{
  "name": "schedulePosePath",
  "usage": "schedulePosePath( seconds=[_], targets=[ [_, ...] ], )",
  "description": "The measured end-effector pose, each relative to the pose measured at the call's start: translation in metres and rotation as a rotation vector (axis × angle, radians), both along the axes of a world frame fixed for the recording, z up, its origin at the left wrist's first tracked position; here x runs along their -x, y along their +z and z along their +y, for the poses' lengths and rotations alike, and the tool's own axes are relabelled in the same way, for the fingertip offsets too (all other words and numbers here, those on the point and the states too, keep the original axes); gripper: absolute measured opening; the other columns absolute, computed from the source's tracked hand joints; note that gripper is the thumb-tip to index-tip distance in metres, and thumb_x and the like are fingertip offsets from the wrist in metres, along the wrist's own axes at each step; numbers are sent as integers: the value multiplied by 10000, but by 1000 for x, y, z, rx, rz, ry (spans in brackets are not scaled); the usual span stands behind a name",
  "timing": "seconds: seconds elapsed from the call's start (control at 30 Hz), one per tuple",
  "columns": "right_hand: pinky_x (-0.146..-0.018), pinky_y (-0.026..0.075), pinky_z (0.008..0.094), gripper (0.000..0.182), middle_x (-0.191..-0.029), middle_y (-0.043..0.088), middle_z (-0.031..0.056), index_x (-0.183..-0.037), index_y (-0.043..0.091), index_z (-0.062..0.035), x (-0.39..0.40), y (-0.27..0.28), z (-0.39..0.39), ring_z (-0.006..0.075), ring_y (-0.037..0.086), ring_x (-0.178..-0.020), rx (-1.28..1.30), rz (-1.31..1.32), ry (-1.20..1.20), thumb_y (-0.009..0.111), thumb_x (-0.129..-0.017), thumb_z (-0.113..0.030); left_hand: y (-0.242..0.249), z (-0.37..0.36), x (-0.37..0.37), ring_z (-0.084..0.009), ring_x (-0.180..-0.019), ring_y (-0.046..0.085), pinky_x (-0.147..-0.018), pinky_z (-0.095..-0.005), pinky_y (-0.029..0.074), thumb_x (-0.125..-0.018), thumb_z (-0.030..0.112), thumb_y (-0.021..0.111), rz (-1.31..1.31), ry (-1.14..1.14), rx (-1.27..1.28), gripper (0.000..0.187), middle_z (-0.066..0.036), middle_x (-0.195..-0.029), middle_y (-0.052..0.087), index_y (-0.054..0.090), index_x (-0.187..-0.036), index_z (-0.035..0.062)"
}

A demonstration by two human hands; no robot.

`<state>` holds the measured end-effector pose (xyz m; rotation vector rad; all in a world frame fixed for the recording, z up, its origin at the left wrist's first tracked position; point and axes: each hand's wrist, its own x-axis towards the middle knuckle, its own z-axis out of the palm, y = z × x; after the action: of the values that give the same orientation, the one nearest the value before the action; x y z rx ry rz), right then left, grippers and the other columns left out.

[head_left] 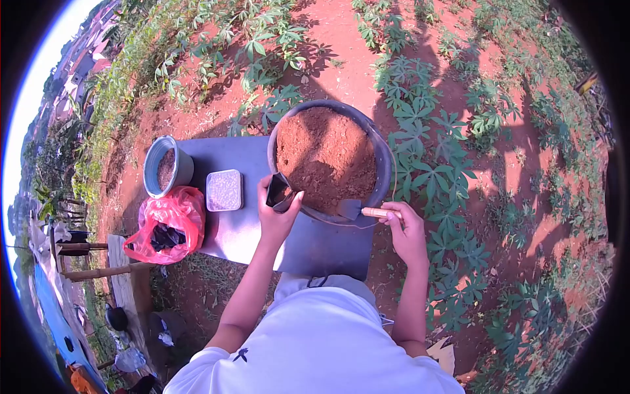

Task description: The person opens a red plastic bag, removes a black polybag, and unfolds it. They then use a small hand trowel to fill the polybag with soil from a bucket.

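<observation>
My left hand (276,220) is closed around a small black planting bag (281,192), its mouth facing up with some brown soil inside. In my right hand (405,226) is the wooden handle of a hand trowel (352,209). The trowel's dark blade lies at the near rim of a large dark basin (377,141). Reddish-brown soil (325,151) fills most of that basin. The bag is held over the basin's near left edge, to the left of the trowel.
A dark table (328,249) carries the basin, a clear container (224,190) of pale grains and a grey-blue pot (186,169) with brown material. A red plastic bag (193,217) holding black plastic sits at the table's left end. Leafy plants (413,118) grow beyond and to the right.
</observation>
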<state>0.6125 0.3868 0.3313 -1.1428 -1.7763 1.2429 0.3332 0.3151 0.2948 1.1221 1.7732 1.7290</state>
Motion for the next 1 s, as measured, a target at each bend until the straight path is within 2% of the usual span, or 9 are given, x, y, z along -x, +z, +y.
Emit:
schedulePosePath(
  seconds=[0.1,0.3,0.53,0.6,0.63,0.7,0.83,0.93,1.0],
  targets=[
    [-767,572,307,253,-1075,689,137,-1251,617,39,12,-15,0,195,730,-869,38,93,-32,553,-1018,-36,-4,-3,-2,-107,-975,578,-874,-259,498,-833,66,828,-44,12,-1,537,-37,-1077,543,480,-1240,20],
    [-788,583,290,342,-1145,695,149,-1360,586,21,27,-24,-4,189,728,-906,3,80,-65,548,-1024,-29,-7,-11,5,-117,-985,585,-884,-275,499,-845,107,830,-44,6,28,551,-47,-1075,558,470,-1251,16],
    [-788,581,303,347,-1138,695,152,-1361,576,29,41,-28,-4,190,729,-903,-142,1,-23,553,-1022,-39,-4,-8,6,-128,-998,593,-898,-278,500,-836,109,835,-40,11,10,554,-57,-1082,568,476,-1247,13],
    [-835,558,394,319,-1116,687,180,-1305,598,24,44,-24,-3,309,715,-931,-147,-38,13,576,-1002,-75,-3,-7,3,-135,-1016,597,-914,-283,500,-827,104,839,17,11,61,551,-61,-1091,569,489,-1243,10],
    [-835,558,394,319,-1116,687,180,-1305,598,24,44,-23,-1,309,715,-931,-150,-38,12,576,-1002,-75,0,-6,2,-135,-1016,597,-914,-283,500,-827,104,839,16,10,59,551,-61,-1091,569,489,-1243,10],
    [-836,561,424,302,-1120,680,195,-1275,610,15,44,-19,3,366,693,-960,-296,-174,124,584,-985,-67,6,-5,-2,-147,-1035,601,-925,-291,502,-814,92,844,60,-30,22,555,-68,-1109,567,500,-1243,11],
    [-826,557,463,276,-1109,671,193,-1235,620,10,46,-5,11,396,681,-957,-323,-209,194,590,-978,-85,1,-8,4,-161,-1046,604,-938,-300,500,-801,80,847,130,-57,-15,579,-72,-1130,565,497,-1258,12],
    [-811,556,485,255,-1083,661,185,-1205,621,13,50,-2,15,401,682,-950,-322,-313,269,582,-976,-94,8,-8,7,-166,-1041,606,-946,-303,497,-797,71,845,106,-149,-9,584,-72,-1141,563,497,-1262,11],
    [-801,557,497,227,-1068,654,187,-1157,623,22,55,-2,19,398,684,-942,-332,-453,369,571,-967,-91,17,-5,10,-175,-1041,611,-944,-315,499,-796,85,846,140,-302,38,573,-80,-1127,577,509,-1254,13]
  ],
)
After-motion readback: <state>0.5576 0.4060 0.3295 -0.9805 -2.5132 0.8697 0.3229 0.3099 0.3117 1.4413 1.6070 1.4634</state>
